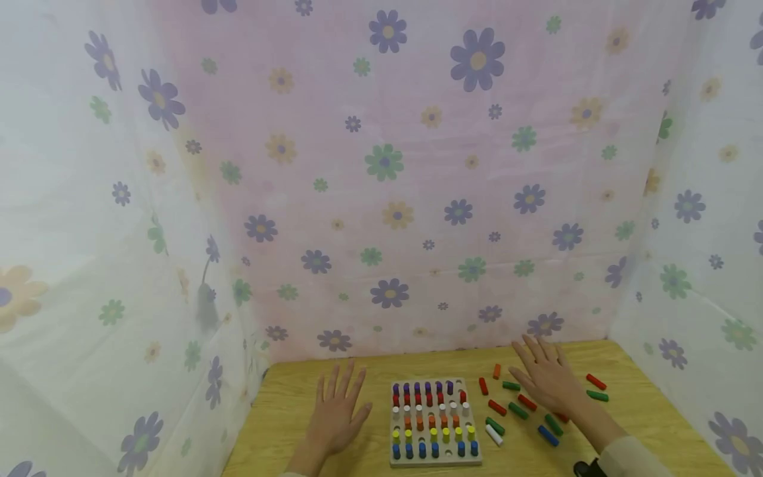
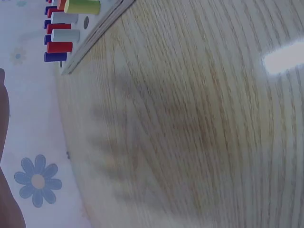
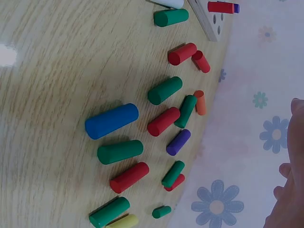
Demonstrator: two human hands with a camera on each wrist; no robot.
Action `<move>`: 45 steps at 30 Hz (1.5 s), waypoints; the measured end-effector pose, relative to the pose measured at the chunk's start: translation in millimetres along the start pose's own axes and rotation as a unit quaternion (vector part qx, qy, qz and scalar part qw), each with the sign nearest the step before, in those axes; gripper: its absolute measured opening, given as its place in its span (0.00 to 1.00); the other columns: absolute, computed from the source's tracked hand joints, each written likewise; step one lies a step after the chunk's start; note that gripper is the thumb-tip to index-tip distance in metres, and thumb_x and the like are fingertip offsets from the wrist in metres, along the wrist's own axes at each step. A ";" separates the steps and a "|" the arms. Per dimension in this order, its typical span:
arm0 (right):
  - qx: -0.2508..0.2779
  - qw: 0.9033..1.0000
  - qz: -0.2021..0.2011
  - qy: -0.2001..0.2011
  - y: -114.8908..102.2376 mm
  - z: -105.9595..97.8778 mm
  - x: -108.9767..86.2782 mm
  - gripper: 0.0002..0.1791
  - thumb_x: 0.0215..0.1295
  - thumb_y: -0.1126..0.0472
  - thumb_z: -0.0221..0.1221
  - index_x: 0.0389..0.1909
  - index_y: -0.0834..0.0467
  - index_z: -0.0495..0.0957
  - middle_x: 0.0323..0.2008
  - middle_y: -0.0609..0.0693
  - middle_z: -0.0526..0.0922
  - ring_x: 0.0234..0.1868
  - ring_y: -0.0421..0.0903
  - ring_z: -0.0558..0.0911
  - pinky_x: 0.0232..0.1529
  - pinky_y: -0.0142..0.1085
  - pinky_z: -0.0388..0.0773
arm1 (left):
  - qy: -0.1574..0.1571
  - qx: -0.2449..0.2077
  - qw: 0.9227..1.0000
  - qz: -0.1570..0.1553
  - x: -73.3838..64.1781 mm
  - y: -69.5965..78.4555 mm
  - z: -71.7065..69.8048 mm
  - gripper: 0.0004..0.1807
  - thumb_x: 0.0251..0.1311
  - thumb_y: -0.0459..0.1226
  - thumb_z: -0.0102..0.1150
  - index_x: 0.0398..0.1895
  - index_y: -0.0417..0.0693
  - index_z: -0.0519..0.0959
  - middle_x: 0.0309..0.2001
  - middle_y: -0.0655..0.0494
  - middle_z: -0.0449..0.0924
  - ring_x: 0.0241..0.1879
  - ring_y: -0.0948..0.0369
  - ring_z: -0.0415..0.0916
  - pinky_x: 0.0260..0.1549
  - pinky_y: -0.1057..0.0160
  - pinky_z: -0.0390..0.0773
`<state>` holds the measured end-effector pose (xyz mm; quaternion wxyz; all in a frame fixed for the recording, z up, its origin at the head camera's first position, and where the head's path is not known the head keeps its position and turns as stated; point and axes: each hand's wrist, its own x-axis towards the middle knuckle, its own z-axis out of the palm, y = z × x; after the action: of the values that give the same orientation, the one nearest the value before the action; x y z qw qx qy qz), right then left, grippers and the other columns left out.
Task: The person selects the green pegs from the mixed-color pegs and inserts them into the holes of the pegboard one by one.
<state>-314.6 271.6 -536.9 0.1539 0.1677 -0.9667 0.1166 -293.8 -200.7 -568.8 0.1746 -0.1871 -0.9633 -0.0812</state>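
A wooden pegboard (image 1: 435, 464) stands on the table with rows of purple, red, white, orange, yellow and blue pegs, some holes bare. Left of it, my left hand (image 1: 336, 417) is spread flat above the wood, holding nothing; its finger shadows fall on the tabletop in the left wrist view. To the right, my right hand (image 1: 550, 379) also has its fingers extended, empty, above scattered pegs. Among these loose pegs are a blue peg (image 3: 112, 121), a purple peg (image 3: 178, 142), an orange peg (image 3: 200, 103), a yellow peg (image 3: 123, 222), and several red and green ones.
The wood-grain table (image 1: 280, 411) meets a flowered cloth (image 1: 411, 199) at the back, with similar cloth on both sides. A white peg (image 1: 494, 434) lies close to the board's right edge. Light glares off the tabletop in both wrist views.
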 end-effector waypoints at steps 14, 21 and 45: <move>0.030 1.000 0.001 0.005 9.8 0.8 -16.8 0.36 0.77 0.43 0.55 0.75 0.62 0.66 0.74 0.69 0.60 0.74 0.74 0.57 0.68 0.77 0.49 | -0.033 -0.123 0.992 -0.006 -11.7 14.6 21.3 0.33 0.77 0.51 0.50 0.78 0.47 0.63 0.77 0.39 0.59 0.74 0.30 0.51 0.66 0.19 0.48; 0.038 0.999 0.021 -0.011 11.6 0.1 -21.0 0.39 0.78 0.38 0.51 0.76 0.62 0.65 0.76 0.69 0.58 0.74 0.75 0.55 0.68 0.77 0.47 | -0.050 -0.158 0.986 -0.022 -18.2 24.6 37.5 0.32 0.76 0.47 0.53 0.77 0.46 0.64 0.76 0.41 0.61 0.74 0.30 0.51 0.66 0.19 0.47; 0.048 0.997 0.041 0.044 52.3 2.2 -55.6 0.34 0.69 0.54 0.66 0.68 0.68 0.69 0.65 0.75 0.68 0.61 0.78 0.68 0.57 0.76 0.63 | -0.099 -0.189 0.975 -0.057 -30.3 33.8 66.0 0.32 0.76 0.51 0.51 0.77 0.49 0.66 0.75 0.43 0.63 0.74 0.37 0.57 0.71 0.30 0.57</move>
<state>-284.2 335.0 -566.8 0.1828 0.1302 -0.9584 0.1761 -274.5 -165.1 -638.0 0.0346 -0.1683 -0.9521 -0.2529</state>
